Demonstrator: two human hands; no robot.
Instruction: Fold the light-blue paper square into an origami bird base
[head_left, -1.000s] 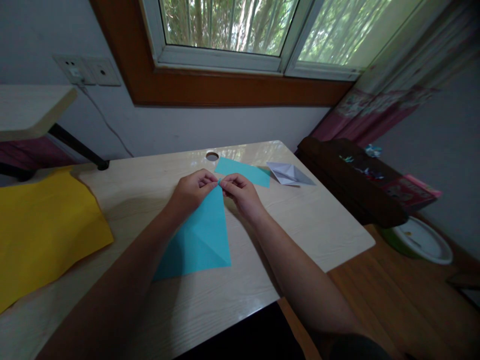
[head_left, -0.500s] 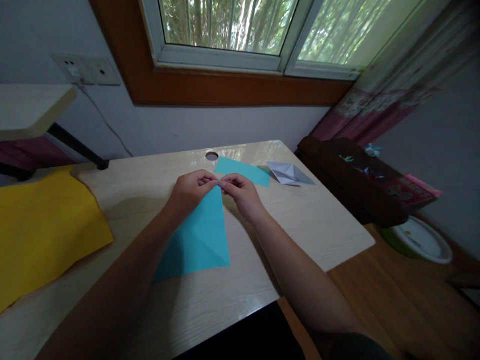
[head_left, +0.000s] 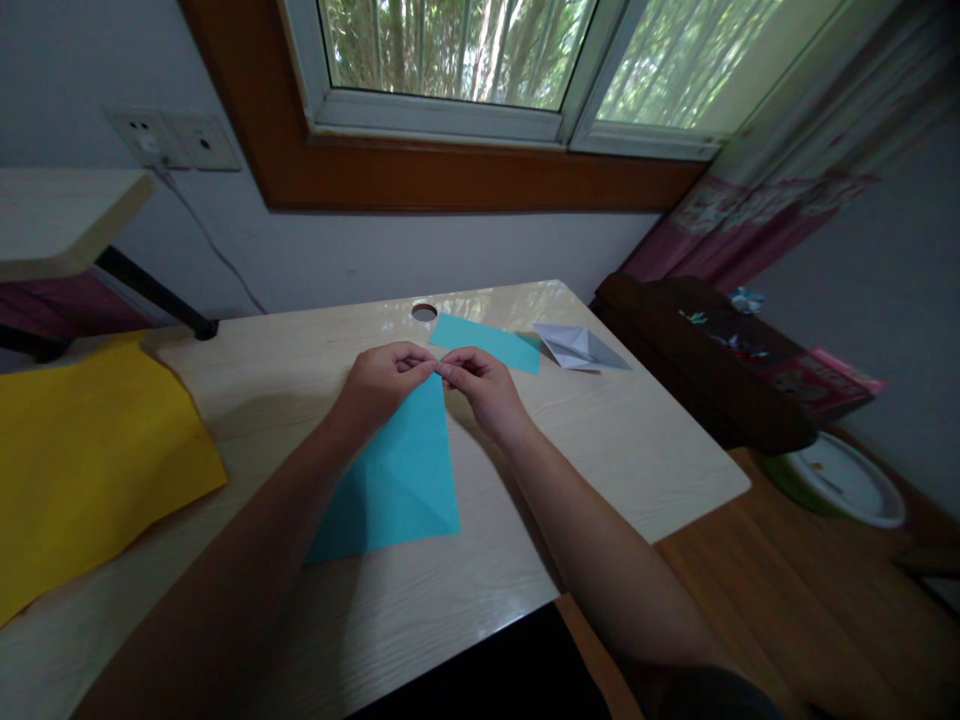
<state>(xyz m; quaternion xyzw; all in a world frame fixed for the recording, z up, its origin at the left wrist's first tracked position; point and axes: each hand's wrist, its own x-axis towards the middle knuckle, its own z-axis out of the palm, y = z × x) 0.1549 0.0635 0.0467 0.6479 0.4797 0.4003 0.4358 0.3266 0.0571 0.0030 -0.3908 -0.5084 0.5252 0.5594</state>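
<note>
A folded blue paper triangle lies on the pale wooden desk, its point aimed away from me. My left hand and my right hand meet at that far tip, both pinching it between thumb and fingers. A second blue paper piece lies flat just beyond my hands. To its right rests a folded white paper shape.
A big yellow sheet covers the desk's left end. A cable hole sits near the back edge under the window. Right of the desk stand a dark brown cabinet and a white-and-green bowl on the wooden floor.
</note>
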